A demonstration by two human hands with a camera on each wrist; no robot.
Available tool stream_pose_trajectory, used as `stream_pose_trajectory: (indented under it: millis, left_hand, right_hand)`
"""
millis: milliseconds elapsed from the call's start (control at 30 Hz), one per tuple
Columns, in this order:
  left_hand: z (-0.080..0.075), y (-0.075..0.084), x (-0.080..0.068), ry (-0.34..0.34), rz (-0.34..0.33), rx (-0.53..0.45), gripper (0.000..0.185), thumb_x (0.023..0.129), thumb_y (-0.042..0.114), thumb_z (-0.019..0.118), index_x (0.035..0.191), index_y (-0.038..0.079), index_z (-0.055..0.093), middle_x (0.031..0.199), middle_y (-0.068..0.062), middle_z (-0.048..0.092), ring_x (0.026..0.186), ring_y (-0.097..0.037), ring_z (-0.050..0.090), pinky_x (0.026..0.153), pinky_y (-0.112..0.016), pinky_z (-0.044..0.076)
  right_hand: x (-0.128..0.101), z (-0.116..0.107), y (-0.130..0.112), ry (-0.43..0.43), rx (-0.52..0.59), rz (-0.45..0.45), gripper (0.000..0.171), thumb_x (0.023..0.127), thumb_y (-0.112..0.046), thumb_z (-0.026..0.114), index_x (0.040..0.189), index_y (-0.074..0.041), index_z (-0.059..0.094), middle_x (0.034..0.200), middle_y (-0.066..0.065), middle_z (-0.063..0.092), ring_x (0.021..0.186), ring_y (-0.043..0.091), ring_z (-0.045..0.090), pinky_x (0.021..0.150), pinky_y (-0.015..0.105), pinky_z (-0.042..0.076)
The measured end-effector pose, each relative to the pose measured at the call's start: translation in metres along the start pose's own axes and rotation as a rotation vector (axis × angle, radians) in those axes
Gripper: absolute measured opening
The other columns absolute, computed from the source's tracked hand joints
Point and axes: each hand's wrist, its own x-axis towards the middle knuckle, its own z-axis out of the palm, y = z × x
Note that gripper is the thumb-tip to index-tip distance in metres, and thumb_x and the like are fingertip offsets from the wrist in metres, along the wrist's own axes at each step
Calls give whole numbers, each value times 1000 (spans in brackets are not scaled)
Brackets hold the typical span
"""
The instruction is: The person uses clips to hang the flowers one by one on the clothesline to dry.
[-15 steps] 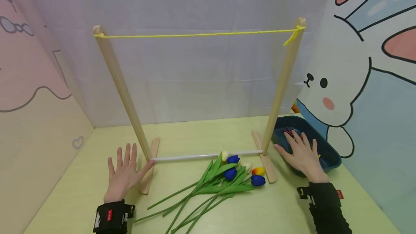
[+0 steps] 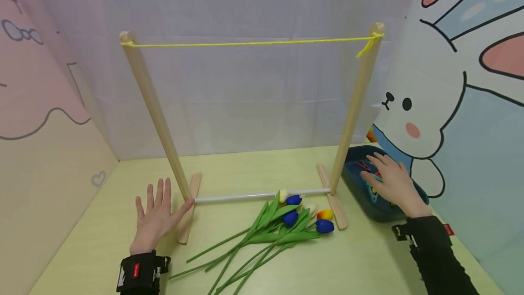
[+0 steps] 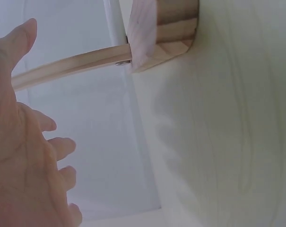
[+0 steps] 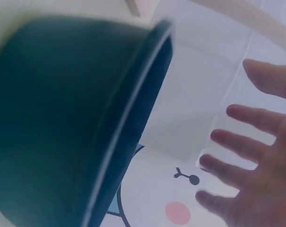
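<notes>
My right hand [image 2: 395, 185] hovers over a dark teal plastic basin [image 2: 362, 206], fingers spread and holding nothing. Small pink, blue and yellow clips [image 2: 373, 193] lie inside, partly hidden by the hand. In the right wrist view the basin's side [image 4: 62, 118] fills the left, apart from the straight fingers [image 4: 237, 144]. My left hand [image 2: 154, 222] is spread, palm down and bare, beside the left wooden foot [image 2: 188, 211] of a frame. The left wrist view shows this palm [image 3: 27, 165] raised, its shadow on the table.
Two wooden posts [image 2: 154, 113] carry a taut yellow string [image 2: 245, 43] across their tops, with a white rod [image 2: 233, 198] joining them low down. Artificial tulips [image 2: 282, 238], blue, white and orange-yellow, lie in front. A rabbit-printed wall [image 2: 434, 117] stands right of the basin.
My right hand has shifted right and slightly up over the basin, uncovering more of the clips. The left hand has hardly moved.
</notes>
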Motion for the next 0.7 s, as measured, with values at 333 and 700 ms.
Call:
stream_pose_trajectory:
  millis: [333,700]
  left_hand:
    - [0,2,1,51,24,-13,106,97,69,45,160,6,-12,167,-23,-13,152,-48,-20,115,-71,-22]
    - [-4,3,-2,56,25,-22,105,97,68,45,160,5,-12,167,-23,-14,152,-47,-21,115,-71,-23]
  right_hand:
    - [14,-26,8,-47,-36,-95,61,96,-20,69,143,11,45,141,40,46,124,57,48,101,66,43]
    - [33,-30,29,-225,-70,-134,39,90,-8,72,120,14,62,112,32,65,101,48,62,84,56,54]
